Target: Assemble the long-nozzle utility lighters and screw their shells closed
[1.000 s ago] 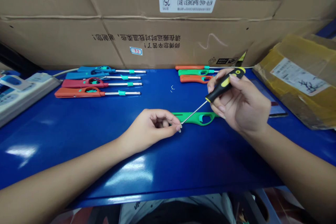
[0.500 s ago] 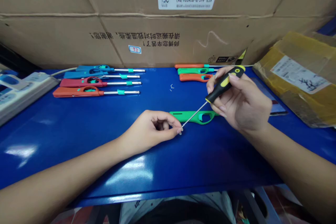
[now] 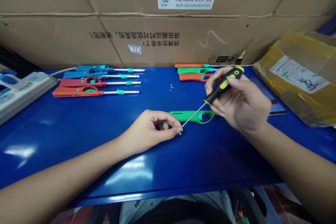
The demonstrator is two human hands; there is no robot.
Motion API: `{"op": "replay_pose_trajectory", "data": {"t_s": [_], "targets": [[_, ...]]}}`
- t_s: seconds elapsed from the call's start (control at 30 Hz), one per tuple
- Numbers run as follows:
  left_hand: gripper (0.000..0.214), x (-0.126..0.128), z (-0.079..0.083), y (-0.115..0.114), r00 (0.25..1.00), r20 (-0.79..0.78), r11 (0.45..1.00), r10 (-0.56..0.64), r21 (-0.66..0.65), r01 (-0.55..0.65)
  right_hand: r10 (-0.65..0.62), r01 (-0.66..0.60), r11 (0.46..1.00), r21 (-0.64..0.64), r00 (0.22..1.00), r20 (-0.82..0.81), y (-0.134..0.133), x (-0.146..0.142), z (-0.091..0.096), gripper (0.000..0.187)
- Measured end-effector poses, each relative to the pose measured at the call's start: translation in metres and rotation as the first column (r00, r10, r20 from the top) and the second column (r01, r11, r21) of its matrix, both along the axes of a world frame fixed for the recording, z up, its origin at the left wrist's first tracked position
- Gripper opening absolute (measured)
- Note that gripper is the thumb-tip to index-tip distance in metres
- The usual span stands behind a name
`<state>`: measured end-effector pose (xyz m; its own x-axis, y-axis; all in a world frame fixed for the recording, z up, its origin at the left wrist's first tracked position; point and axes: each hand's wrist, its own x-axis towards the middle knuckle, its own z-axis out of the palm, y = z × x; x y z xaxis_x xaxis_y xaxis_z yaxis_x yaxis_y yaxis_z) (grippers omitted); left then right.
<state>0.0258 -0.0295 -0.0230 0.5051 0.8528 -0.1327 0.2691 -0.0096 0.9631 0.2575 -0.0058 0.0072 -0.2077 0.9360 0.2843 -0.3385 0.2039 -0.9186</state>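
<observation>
My right hand [image 3: 240, 99] is wrapped round the black-and-yellow handle of a screwdriver [image 3: 222, 87], which slants down to the left. Its thin metal shaft ends at the fingertips of my left hand [image 3: 157, 127]. There, thumb and forefinger are pinched together at the tip; anything small between them is too hidden to make out. Just behind the shaft, a green utility lighter [image 3: 183, 116] lies on the blue table [image 3: 189, 161], its trigger loop to the right. My right hand covers the lighter's far right end.
At the back left, several lighters lie in a row, an orange one [image 3: 70, 91] nearest. Back right are two orange ones and a green lighter [image 3: 190, 71]. A power strip [image 3: 26, 89] borders the left, a taped yellow package [image 3: 296, 77] the right. A large cardboard box [image 3: 147, 24] stands behind.
The screwdriver handle has turned a little in my right hand, its yellow patches showing differently. My left hand's pinch stays in the same place.
</observation>
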Motion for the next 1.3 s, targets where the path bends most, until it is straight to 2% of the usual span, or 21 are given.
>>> {"op": "replay_pose_trajectory", "data": {"t_s": [0.4, 0.53, 0.6, 0.7, 0.73, 0.8, 0.93, 1.0, 1.13, 1.3], "targets": [[0.017, 0.0, -0.001, 0.0, 1.0, -0.001, 0.999, 0.015, 0.033, -0.015, 0.001, -0.001, 1.0, -0.008, 1.0, -0.008, 0.0, 0.0, 0.001, 0.014], [0.021, -0.002, -0.001, 0.001, 0.998, 0.015, 0.991, 0.065, 0.115, -0.067, -0.021, 0.021, 1.0, 0.019, 1.0, -0.007, 0.001, 0.002, 0.002, 0.013], [0.022, -0.005, -0.002, 0.004, 0.995, -0.032, 0.96, 0.097, 0.265, -0.085, -0.051, 0.051, 0.998, 0.035, 0.999, -0.007, 0.002, 0.002, 0.003, 0.014], [0.031, -0.008, -0.004, 0.009, 0.975, -0.189, 0.836, 0.116, 0.549, 0.007, -0.137, 0.136, 0.989, 0.052, 0.991, 0.011, 0.001, 0.001, 0.007, 0.015], [0.035, -0.009, -0.005, 0.01, 0.963, -0.242, 0.798, 0.118, 0.6, 0.053, -0.172, 0.17, 0.983, 0.061, 0.985, 0.019, 0.0, 0.0, 0.008, 0.015], [0.038, -0.008, -0.008, 0.011, 0.942, -0.313, 0.765, 0.121, 0.634, 0.112, -0.238, 0.234, 0.968, 0.088, 0.971, 0.034, -0.001, -0.002, 0.011, 0.014], [0.029, -0.004, -0.01, 0.005, 0.935, -0.337, 0.779, 0.107, 0.613, 0.132, -0.313, 0.295, 0.935, 0.197, 0.947, 0.068, -0.006, -0.008, 0.011, 0.01], [0.029, 0.0, -0.009, -0.001, 0.94, -0.329, 0.791, 0.091, 0.598, 0.133, -0.314, 0.284, 0.925, 0.251, 0.946, 0.086, -0.01, -0.011, 0.009, 0.009], [0.029, 0.009, -0.008, -0.014, 0.942, -0.329, 0.819, 0.066, 0.557, 0.137, -0.298, 0.25, 0.929, 0.272, 0.942, 0.156, -0.02, -0.019, 0.005, 0.009], [0.03, 0.014, -0.009, -0.019, 0.939, -0.336, 0.836, 0.075, 0.535, 0.125, -0.316, 0.23, 0.908, 0.351, 0.924, 0.213, -0.027, -0.024, 0.002, 0.013]]}}
